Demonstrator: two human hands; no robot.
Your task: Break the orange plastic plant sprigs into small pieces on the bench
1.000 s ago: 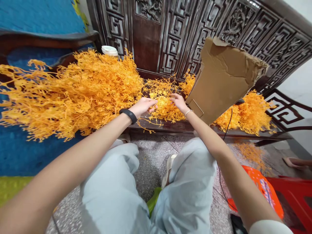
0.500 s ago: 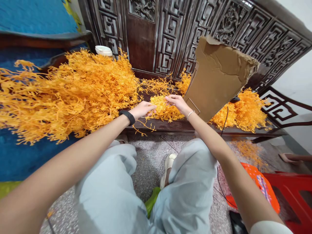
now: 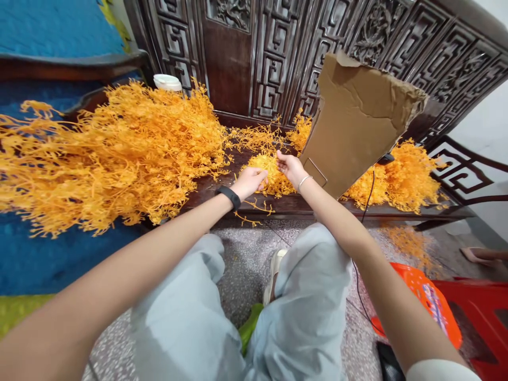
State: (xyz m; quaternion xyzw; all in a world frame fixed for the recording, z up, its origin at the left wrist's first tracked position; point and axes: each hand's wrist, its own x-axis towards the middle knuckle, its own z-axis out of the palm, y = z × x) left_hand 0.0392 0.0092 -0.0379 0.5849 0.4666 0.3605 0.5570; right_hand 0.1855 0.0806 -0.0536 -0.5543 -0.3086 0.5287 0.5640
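Observation:
My left hand (image 3: 251, 181), with a black band at the wrist, is closed over the near left side of a small yellow-orange bunch (image 3: 273, 186). A thin orange sprig (image 3: 254, 211) hangs below it over the bench edge. Just to the right, my right hand (image 3: 289, 165) has its fingers curled together at the top of the same bunch. What either hand pinches is too small to tell. A large heap of orange artificial sprigs (image 3: 146, 153) spreads out to the left.
Upright brown cardboard (image 3: 353, 127) leans right of my hands on the dark bench (image 3: 293, 203). More orange sprigs (image 3: 408, 174) lie beyond it, near a black cable. A white container (image 3: 167, 82) stands behind the left heap. A red stool and a person's foot are at right.
My left hand has moved right, closer to my right hand, and the thin sprig below has shifted right with it. The fingers of my right hand are more curled and slightly higher.

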